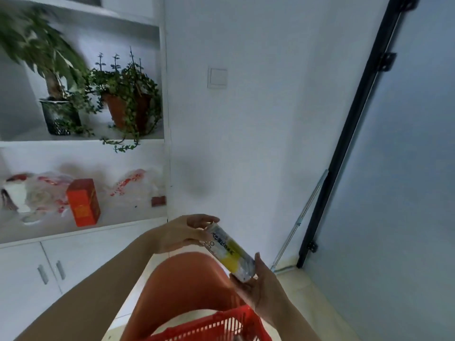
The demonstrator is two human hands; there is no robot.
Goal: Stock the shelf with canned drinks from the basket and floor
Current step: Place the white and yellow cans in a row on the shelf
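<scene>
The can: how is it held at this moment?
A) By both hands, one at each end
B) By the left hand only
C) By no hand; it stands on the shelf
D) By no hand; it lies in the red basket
A: the left hand grips the upper end of the tilted can, and the right hand holds its lower end.
</scene>
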